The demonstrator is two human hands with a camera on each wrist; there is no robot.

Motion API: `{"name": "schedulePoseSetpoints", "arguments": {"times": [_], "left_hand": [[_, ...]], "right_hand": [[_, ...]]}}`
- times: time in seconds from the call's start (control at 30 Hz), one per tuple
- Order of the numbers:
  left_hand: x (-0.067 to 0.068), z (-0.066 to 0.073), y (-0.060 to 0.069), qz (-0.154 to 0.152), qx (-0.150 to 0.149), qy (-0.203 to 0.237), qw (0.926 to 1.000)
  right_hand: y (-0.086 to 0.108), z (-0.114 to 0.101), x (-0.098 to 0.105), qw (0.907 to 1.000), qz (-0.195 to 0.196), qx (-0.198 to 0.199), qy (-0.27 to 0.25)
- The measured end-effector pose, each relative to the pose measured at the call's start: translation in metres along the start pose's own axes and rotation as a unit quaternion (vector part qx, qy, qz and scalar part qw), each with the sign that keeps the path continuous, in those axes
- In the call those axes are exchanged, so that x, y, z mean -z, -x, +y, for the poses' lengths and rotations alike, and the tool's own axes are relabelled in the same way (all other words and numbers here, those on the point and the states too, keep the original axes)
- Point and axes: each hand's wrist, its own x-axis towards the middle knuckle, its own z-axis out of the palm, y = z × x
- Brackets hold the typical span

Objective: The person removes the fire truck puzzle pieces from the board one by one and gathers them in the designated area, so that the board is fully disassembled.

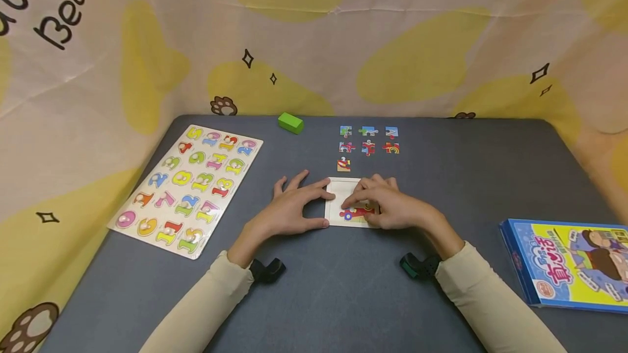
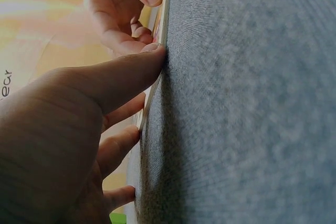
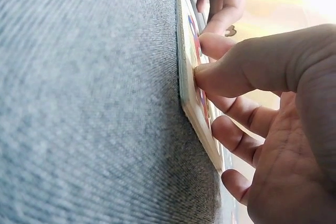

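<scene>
In the head view, a small white puzzle board [image 1: 335, 214] lies flat at the table's middle. Red and yellow jigsaw pieces [image 1: 354, 214] sit in its lower part. My left hand [image 1: 289, 208] is spread at its left side, with thumb and index finger touching the edge. Over the board's right half is my right hand [image 1: 392, 203], its index finger reaching down to the pieces. Seen from the right wrist, the thumb [image 3: 223, 77] and index fingertip rest on the red pieces [image 3: 194, 34], which lie flat; the other fingers bend loosely over the board.
Several loose jigsaw pieces [image 1: 368, 147] lie in rows behind the board. A green block [image 1: 291, 123] stands near the back edge. At the left lies a number puzzle board [image 1: 183, 192], and a blue and yellow box [image 1: 569, 266] sits on the right.
</scene>
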Motion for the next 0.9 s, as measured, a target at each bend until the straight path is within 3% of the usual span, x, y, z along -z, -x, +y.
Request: {"name": "schedulePoseSetpoints", "arguments": {"times": [0.9], "left_hand": [[-0.0004, -0.0003, 0.0002, 0.001, 0.000, 0.001, 1.0000]], "right_hand": [[0.0005, -0.0007, 0.0003, 1.0000, 0.006, 0.005, -0.002]]}}
